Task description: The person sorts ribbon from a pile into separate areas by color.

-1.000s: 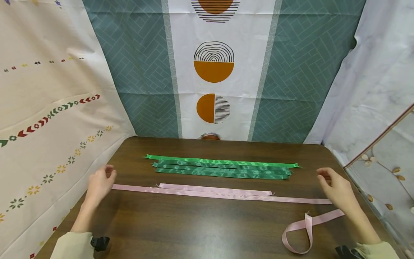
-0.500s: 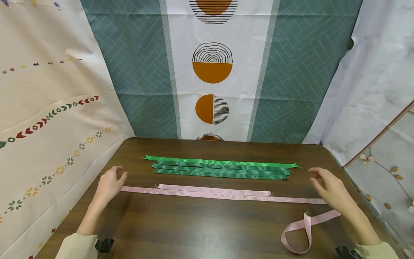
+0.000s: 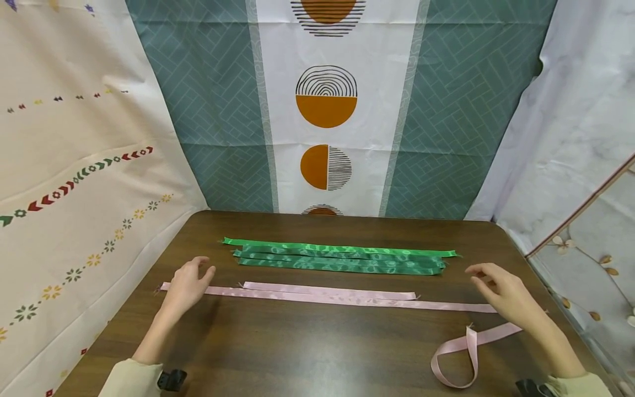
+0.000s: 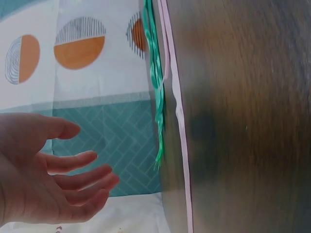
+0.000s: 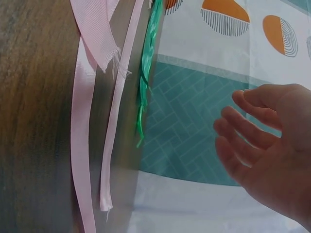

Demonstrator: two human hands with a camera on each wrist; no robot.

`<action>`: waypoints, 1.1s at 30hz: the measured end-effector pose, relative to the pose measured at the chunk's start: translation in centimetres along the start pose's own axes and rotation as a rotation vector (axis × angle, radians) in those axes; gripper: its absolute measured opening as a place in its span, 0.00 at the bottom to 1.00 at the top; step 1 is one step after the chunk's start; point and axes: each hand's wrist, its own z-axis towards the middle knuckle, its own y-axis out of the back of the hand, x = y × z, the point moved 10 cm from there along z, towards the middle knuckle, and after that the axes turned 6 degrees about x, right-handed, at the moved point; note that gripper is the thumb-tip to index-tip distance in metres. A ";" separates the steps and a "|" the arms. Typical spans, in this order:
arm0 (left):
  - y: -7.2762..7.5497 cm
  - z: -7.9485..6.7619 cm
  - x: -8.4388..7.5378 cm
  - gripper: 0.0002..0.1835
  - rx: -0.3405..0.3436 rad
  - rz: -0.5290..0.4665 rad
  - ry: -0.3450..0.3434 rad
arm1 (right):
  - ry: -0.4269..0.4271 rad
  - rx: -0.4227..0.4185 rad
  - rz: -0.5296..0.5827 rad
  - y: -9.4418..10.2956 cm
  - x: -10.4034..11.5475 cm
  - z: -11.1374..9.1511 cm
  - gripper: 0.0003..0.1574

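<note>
In the head view my left hand hovers over the left part of a long pink ribbon, hiding a piece of it. Its fingers are relaxed and hold nothing; the left wrist view shows them apart from the ribbon. A shorter pink ribbon lies along the far edge of the long one. My right hand, fingers loosely bent around nothing, floats near the long ribbon's right end. Nearer the front right lies another pink ribbon, crossed over into a loop, its right part hidden under the right forearm.
Toward the back of the brown table, a bright green ribbon lies alongside several dark green ribbons. Patterned cloths hang behind the table and along both sides.
My left hand has moved right over the long pink ribbon, uncovering its left end. My right hand has shifted slightly left. The ribbons have stayed in place.
</note>
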 end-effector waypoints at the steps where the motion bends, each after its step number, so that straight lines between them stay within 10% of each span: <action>1: 0.0 -0.1 -0.1 0.21 -0.010 -0.011 -0.004 | 0.005 -0.004 0.001 0.0 0.0 0.0 0.14; 33: -2.8 -0.2 -3.6 0.10 0.003 -0.156 -0.084 | 0.025 0.071 0.025 -0.6 -0.1 -1.0 0.20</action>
